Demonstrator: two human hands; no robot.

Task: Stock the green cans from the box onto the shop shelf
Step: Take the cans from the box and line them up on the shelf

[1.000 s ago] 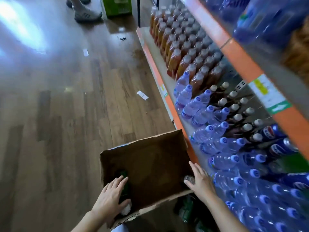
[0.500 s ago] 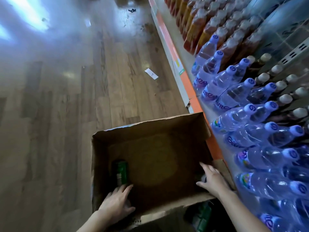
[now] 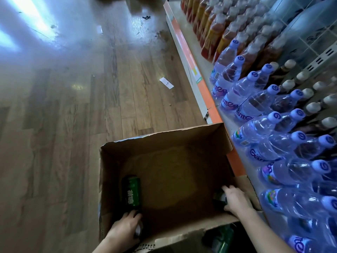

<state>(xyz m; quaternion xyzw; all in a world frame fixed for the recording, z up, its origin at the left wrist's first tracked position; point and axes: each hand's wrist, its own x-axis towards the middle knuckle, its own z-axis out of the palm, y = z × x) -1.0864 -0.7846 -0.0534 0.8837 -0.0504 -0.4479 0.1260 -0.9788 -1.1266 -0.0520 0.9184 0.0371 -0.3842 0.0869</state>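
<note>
The box (image 3: pixel 164 141) is standing on the floor just beside the orange edge of the shelf (image 3: pixel 204 88), and both hands are hanging low inside it. The lying can (image 3: pixel 131 192) is resting on its side near the left wall of the box. Its long axis is pointing away from the person, almost parallel with that wall. It is lying just beyond the fingertips of the left hand (image 3: pixel 125 229), while the right hand (image 3: pixel 236 199) is sitting well apart from it, at the near right corner. So the left hand is the nearer one for this can.

The left hand is hanging over the near wall, palm down. Its fingers are curling around something with a pale round end, the left can (image 3: pixel 138 230) as I judge, but most of it is hidden. The right hand is wrapping over the right can (image 3: pixel 218 197), dark with a silver end, and gripping it.

The shelf is lying to the right, where water bottles (image 3: pixel 255 106) are filling the front rows.
</note>
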